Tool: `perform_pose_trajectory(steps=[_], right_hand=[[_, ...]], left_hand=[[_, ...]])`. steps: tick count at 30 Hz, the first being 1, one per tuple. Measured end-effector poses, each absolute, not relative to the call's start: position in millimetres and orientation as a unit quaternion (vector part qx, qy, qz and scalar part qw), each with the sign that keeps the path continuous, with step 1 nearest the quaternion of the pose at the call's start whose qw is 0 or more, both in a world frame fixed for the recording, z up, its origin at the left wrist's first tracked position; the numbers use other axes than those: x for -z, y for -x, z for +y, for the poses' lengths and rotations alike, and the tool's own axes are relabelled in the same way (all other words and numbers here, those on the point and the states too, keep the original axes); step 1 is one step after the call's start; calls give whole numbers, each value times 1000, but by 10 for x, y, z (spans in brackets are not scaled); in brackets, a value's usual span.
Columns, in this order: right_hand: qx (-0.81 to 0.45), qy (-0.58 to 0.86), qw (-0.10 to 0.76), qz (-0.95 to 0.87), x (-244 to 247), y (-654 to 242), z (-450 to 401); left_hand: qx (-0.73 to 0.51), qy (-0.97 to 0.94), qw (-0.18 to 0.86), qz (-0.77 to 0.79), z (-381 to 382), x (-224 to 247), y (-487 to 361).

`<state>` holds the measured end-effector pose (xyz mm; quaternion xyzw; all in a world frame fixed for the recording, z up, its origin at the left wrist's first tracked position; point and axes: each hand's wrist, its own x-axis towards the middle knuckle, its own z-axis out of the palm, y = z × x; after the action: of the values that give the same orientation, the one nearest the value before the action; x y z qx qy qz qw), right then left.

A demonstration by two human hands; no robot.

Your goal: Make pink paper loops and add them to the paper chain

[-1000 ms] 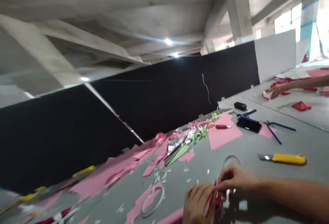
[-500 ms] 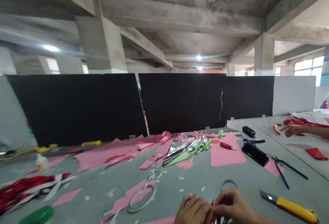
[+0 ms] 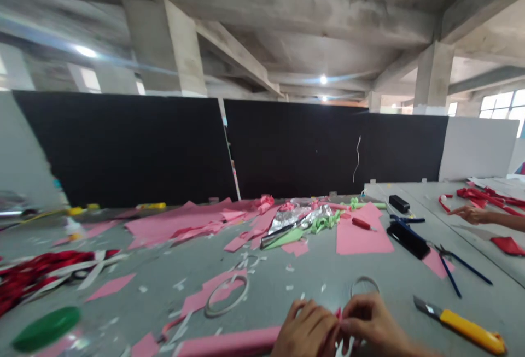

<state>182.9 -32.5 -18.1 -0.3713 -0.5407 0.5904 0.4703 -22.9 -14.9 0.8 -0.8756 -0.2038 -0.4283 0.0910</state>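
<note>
At the bottom of the head view my left hand (image 3: 305, 328) and my right hand (image 3: 372, 321) meet, fingers bent and pinched together. Between their fingertips a small bit of pink paper (image 3: 338, 313) sticks up; most of it is hidden by the fingers. A long pink paper piece (image 3: 232, 343) reaches left from under my left hand, and I cannot tell whether it joins the held piece. Just behind my right hand lies a ring of tape (image 3: 365, 280). Another tape ring (image 3: 210, 305) rests on pink scraps to the left.
A yellow utility knife (image 3: 470, 331) with its blade out lies at right, near blue-handled pliers (image 3: 451, 272) and a black phone (image 3: 408, 239). Pink sheets (image 3: 164, 227) and a red screwdriver-like tool (image 3: 363, 224) lie farther back. Another person's hand (image 3: 470, 215) is at far right.
The view has tipped down slightly, so more of the long pink piece and the green lid at left shows. My hands keep their pinch on the pink paper.
</note>
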Motion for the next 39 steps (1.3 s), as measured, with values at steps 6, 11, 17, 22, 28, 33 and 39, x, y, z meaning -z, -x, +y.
perform_pose_trajectory(steps=[6,11,17,22,28,33,39], right_hand=[[-606,385,452,-529,-114,-1899,-529],[-629,387,439,-512,-254,-1914,-603],[-629,399,424,-515,-341,-1932,-647],[-633,402,414,-516,-386,-1942,-651],[-631,400,416,-519,-439,-1940,-660],[-631,390,425,-518,-445,-1942,-657],[-628,388,426,-523,-454,-1930,-643]], left_hand=[[423,877,-14,-229,-370,-336,172],[422,873,-55,-238,-382,-374,190],[433,862,-70,-255,-402,-405,203],[419,866,-56,-267,-414,-440,220],[405,872,-60,-270,-423,-476,230],[399,876,-54,-267,-408,-477,234],[396,875,-71,-268,-397,-441,237]])
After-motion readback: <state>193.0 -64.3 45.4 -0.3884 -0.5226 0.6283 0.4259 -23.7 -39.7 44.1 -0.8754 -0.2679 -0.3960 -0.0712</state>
